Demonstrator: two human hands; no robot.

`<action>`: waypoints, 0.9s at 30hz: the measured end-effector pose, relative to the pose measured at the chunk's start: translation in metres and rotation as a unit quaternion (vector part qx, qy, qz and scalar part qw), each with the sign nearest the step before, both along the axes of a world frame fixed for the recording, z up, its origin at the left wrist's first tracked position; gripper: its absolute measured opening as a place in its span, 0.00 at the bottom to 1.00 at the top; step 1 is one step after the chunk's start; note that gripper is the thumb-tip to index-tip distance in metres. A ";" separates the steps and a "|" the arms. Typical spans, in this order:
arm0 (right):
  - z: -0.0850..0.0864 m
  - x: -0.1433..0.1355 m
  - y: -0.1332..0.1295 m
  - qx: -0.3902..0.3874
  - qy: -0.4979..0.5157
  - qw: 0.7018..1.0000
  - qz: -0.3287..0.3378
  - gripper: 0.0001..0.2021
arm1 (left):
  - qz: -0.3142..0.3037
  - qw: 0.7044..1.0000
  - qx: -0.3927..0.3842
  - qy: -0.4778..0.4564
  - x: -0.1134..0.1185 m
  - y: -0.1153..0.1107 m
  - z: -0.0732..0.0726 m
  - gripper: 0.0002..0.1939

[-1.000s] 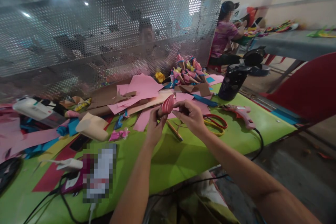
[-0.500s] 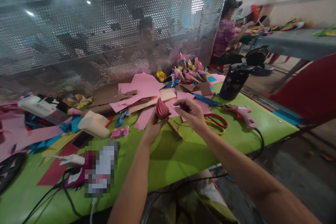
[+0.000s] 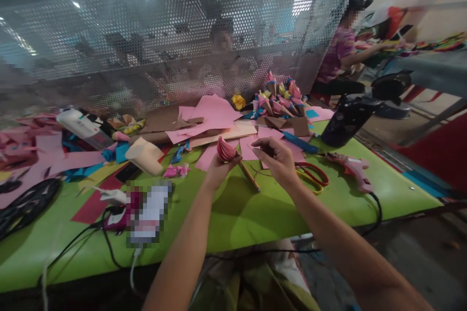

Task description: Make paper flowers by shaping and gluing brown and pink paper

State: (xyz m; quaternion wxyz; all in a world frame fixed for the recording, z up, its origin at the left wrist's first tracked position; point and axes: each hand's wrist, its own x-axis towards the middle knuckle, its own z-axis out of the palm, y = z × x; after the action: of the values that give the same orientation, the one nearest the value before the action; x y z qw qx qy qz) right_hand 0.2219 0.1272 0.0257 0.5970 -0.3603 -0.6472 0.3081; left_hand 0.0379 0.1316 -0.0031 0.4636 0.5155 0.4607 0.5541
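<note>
My left hand [image 3: 218, 171] is closed around the lower end of a pink pleated paper piece [image 3: 226, 149], with its fanned folds facing up. A short gap to the right, my right hand [image 3: 278, 158] has its thumb and forefinger bent close together. Whether something small is between those fingertips is too fine to tell. Between the hands a pencil [image 3: 251, 178] slants over the green table [image 3: 251, 221], its upper end near my left fingers. Scissors with red and yellow handles [image 3: 314, 177] lie beside my right wrist, partly covered by it.
A pink glue gun [image 3: 355, 170] and a dark tumbler [image 3: 346, 119] stand to the right. Pink paper sheets [image 3: 215, 114] and finished-looking paper cones [image 3: 280, 97] fill the back. Leftward lie a phone [image 3: 151, 214], cables and a black ring-shaped object [image 3: 31, 204]. A person sits beyond.
The view has swung left, so the table's things appear farther right. My left hand keeps the pink paper piece, now tipped slightly more to the side; my right hand stays bent beside it.
</note>
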 end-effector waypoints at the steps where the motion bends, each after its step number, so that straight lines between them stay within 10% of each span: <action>1: 0.000 0.000 0.000 -0.001 -0.001 1.000 -0.001 0.07 | -0.002 1.000 0.013 0.003 0.000 0.000 0.000 0.16; 27: -0.001 -0.003 -0.012 0.139 -0.155 0.977 0.054 0.07 | -0.036 0.986 0.156 0.033 0.009 0.006 -0.004 0.11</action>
State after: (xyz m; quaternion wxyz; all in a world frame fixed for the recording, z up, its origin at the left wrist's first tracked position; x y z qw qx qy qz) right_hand 0.2192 0.1153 0.0250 0.5164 -0.2818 -0.7866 0.1878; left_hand 0.0469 0.1371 -0.0069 0.3815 0.6160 0.3644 0.5850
